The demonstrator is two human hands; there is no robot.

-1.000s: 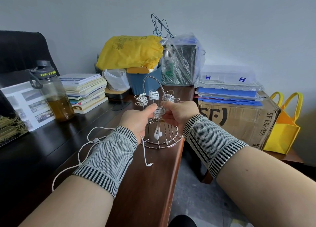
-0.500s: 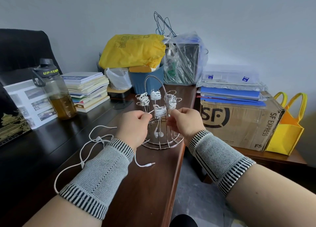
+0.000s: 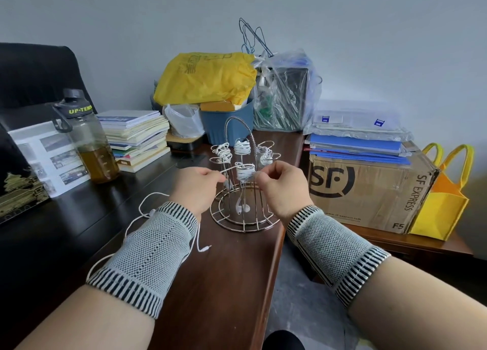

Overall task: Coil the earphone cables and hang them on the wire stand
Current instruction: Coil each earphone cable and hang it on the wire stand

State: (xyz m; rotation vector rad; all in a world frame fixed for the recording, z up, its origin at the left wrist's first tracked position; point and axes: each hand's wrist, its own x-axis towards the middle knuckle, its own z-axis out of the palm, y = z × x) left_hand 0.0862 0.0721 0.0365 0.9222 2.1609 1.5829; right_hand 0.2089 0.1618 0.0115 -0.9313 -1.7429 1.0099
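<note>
Front coil sits on the near hook of the wire stand, wound tight, its two earbuds dangling inside the stand above the base ring. Three more coiled sets already hang on the hooks behind it.

Left hand is just left of the stand, fingers curled, pinching the cable's free run where it leads off the front coil. Right hand is just right of the stand, fingers curled up against the coil; looks like a pinch on it, but fingertip contact is hidden, so can't confirm what it holds.

Step in hand, my read: finishing the wind on the front coil. To do it well: right hand steadies the coil on its hook, left keeps light tension and feeds the tail round without dragging the stand. Stand is light wire, so pull along the hook, not sideways.

Loose white cable runs left of the stand, goes under the left wrist, and its plug end lies on the wooden desk nearer the person than the stand. Can't tell if it's this same earphone's tail or another set.

Clearance: stand's base is near the desk's right edge, with a floor gap to the right before the SF Express box. Risk is nudging it off that side. Open desk lies left of the stand and nearer the person. Bottle and book stack are well left, blue bin behind, all apart from the stand.
</note>
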